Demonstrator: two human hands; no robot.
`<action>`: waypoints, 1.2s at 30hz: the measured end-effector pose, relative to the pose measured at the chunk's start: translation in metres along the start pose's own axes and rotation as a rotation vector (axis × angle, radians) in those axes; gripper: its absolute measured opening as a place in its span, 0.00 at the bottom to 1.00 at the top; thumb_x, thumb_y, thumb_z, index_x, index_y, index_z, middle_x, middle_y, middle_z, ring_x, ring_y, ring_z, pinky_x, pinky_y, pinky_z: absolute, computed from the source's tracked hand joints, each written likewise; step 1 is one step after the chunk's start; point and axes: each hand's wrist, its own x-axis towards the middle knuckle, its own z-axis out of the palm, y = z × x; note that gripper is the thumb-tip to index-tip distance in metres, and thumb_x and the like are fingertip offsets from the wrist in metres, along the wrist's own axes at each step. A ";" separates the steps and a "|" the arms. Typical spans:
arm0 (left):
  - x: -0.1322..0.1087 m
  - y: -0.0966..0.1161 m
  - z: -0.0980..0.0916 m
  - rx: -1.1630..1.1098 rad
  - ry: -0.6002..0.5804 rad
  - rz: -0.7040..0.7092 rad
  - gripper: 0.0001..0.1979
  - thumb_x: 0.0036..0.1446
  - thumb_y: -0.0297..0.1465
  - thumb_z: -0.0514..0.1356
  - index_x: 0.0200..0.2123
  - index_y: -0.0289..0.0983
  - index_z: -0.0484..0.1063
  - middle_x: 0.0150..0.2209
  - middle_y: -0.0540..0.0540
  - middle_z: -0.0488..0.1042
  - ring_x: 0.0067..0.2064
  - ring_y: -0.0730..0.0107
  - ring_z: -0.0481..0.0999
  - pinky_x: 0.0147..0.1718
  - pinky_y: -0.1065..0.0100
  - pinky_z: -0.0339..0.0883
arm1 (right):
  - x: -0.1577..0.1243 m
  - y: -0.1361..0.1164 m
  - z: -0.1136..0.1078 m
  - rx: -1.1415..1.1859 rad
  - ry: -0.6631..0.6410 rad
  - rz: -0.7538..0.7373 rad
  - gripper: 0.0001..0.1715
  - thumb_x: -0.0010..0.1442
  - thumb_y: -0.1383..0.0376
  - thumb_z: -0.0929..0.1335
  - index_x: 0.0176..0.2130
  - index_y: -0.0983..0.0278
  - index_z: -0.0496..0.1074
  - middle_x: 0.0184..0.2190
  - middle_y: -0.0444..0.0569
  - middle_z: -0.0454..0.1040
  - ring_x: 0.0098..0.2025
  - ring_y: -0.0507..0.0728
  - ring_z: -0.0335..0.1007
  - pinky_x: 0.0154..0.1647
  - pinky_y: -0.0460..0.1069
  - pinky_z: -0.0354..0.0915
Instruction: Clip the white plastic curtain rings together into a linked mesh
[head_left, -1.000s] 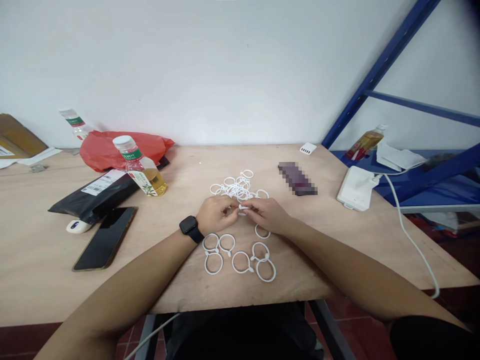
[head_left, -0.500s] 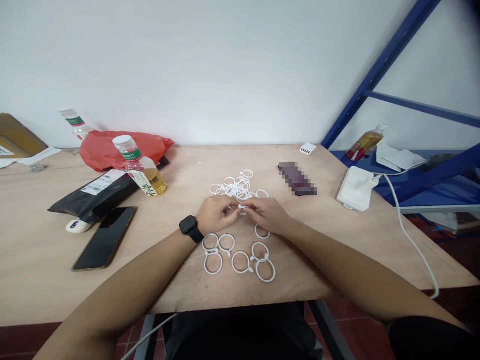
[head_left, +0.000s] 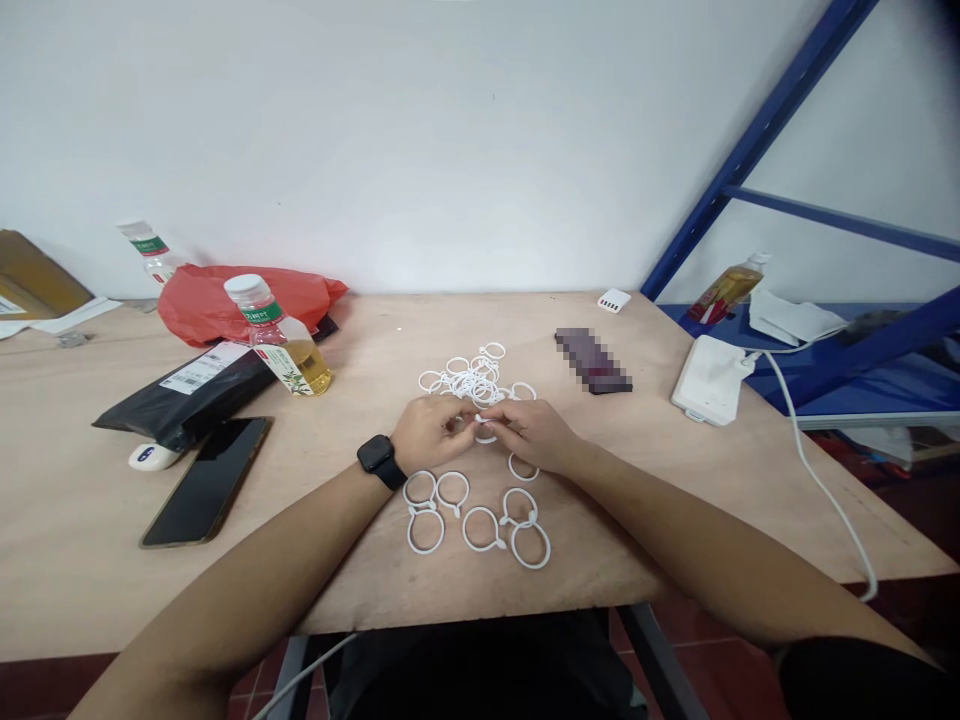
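My left hand (head_left: pixel 435 430), with a black watch on its wrist, meets my right hand (head_left: pixel 534 432) at mid-table. Both hands are closed, fingertips pinched on a small white ring (head_left: pixel 486 434) between them; part of it is hidden by the fingers. Just beyond them lies a pile of white rings (head_left: pixel 472 380), each round with a small tab. Nearer the front edge, several loose rings lie flat, among them one at the left (head_left: pixel 426 531), one in the middle (head_left: pixel 481 529) and one at the right (head_left: pixel 530 546).
On the left are a phone (head_left: pixel 206 485), a black parcel (head_left: pixel 187 390), a drink bottle (head_left: pixel 289 350) and a red bag (head_left: pixel 240 295). Another phone (head_left: pixel 594 362), a white power bank (head_left: pixel 706 380) with a cable, and a small white adapter (head_left: pixel 613 300) sit on the right.
The ring between my fingertips has tilted, so more of its loop shows below them. Both hands remain in nearly the same place. The whole view has shifted very slightly.
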 end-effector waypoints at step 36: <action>0.001 0.003 -0.004 -0.277 0.035 0.039 0.11 0.51 0.23 0.57 0.38 0.36 0.74 0.36 0.45 0.77 0.34 0.71 0.73 0.36 0.68 0.68 | 0.002 -0.005 0.000 0.035 0.102 -0.094 0.11 0.67 0.62 0.64 0.39 0.61 0.75 0.33 0.46 0.81 0.32 0.53 0.75 0.34 0.46 0.65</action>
